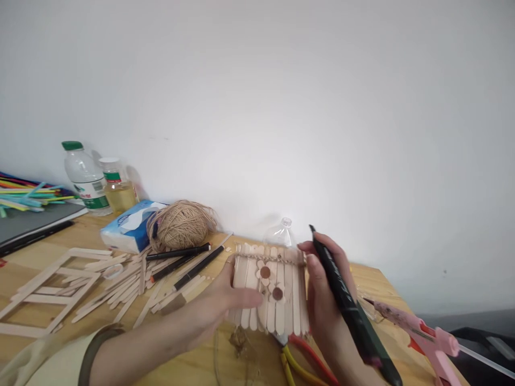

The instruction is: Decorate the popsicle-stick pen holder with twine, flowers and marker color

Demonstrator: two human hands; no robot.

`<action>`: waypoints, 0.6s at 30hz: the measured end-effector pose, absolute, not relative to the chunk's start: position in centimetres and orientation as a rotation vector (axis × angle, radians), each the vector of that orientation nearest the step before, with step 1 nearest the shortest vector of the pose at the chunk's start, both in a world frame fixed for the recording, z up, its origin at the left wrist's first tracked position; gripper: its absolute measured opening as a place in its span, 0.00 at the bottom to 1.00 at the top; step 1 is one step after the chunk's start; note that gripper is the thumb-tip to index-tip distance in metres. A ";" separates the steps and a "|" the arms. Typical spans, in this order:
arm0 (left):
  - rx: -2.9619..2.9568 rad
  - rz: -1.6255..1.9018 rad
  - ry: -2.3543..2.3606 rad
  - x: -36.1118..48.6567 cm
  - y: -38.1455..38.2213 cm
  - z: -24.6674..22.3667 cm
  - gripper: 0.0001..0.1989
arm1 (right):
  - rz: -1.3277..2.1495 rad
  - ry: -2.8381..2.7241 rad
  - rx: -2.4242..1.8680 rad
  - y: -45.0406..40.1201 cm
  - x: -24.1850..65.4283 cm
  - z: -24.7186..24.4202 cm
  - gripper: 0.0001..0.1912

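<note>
A small holder made of upright craft sticks [285,316] is in front of me, with a twine band near its top and two wooden flowers with brown centres [264,273] on its front. My left hand [225,303] grips its left side, thumb across the front. In my right hand [322,292] lies a dark marker [340,289], slanted with its uncapped tip up. The right fingers are also close against the holder's right edge; whether they press on it is hard to tell. Below the holder, red-and-yellow-handled pliers [295,362] are partly hidden.
Loose craft sticks [124,297], several black markers [199,268] and a stick frame [40,295] lie left. Behind them are a twine ball [183,225], a tissue pack [129,228] and bottles [86,179]. A pink glue gun [422,327] sits right; a clear bottle [279,233] is by the wall.
</note>
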State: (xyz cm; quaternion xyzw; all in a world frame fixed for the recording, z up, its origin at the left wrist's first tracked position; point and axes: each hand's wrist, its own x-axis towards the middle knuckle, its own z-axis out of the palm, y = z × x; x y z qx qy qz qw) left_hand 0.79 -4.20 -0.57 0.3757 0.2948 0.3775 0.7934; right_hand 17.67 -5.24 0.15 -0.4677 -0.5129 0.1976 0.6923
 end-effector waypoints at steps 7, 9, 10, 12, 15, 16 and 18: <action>0.788 1.048 0.837 0.4 -4.3 -0.2 0.55 | 0.483 -1.378 -0.811 -6.8 19.3 0.9 0.07; 0.777 1.071 0.816 0.4 -4.7 0.0 0.55 | 0.579 -1.373 -0.863 -6.8 19.1 0.9 0.04; 0.766 1.070 0.794 0.4 -5.0 0.2 0.56 | 0.639 -1.371 -0.864 -6.8 18.9 0.9 0.03; 0.742 1.055 0.745 0.4 -5.3 0.4 0.55 | 0.740 -1.353 -0.843 -6.6 18.2 1.2 0.04; 0.745 1.040 0.700 0.4 -5.5 0.3 0.50 | 0.781 -1.244 -0.888 -6.6 17.1 1.6 0.07; 0.753 1.037 0.696 0.3 -5.5 0.2 0.47 | 0.768 -1.200 -0.913 -6.6 16.8 1.8 0.07; 0.768 1.029 0.693 0.3 -5.5 0.0 0.44 | 0.746 -1.173 -0.921 -6.6 16.4 1.9 0.07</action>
